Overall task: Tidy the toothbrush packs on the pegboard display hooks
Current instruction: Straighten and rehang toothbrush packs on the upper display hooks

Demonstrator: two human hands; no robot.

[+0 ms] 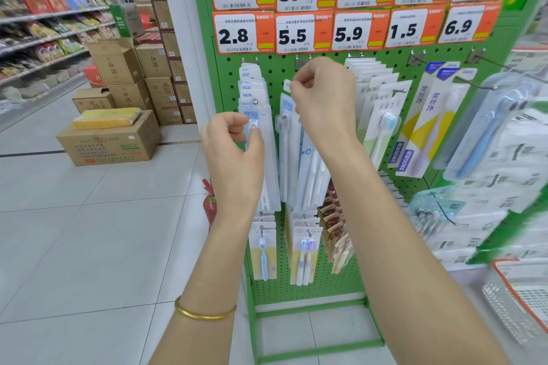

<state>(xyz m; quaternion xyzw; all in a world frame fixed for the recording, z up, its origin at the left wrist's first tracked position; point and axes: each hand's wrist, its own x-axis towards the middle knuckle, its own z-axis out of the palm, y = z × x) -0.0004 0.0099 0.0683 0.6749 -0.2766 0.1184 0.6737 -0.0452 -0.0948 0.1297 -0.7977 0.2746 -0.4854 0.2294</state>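
A green pegboard carries rows of toothbrush packs on metal hooks. My left hand pinches the front pack of the leftmost row of white-and-blue packs, near the brush head. My right hand is raised at the second hook and pinches the top tab of a white toothbrush pack that hangs tilted there. More packs hang to the right, and a lower row hangs under my hands.
Orange-and-white price tags line the top of the board. Stacked cardboard boxes stand on the tiled floor at left, beside stocked shelves. A red fire extinguisher stands at the display's foot. A white basket sits at lower right.
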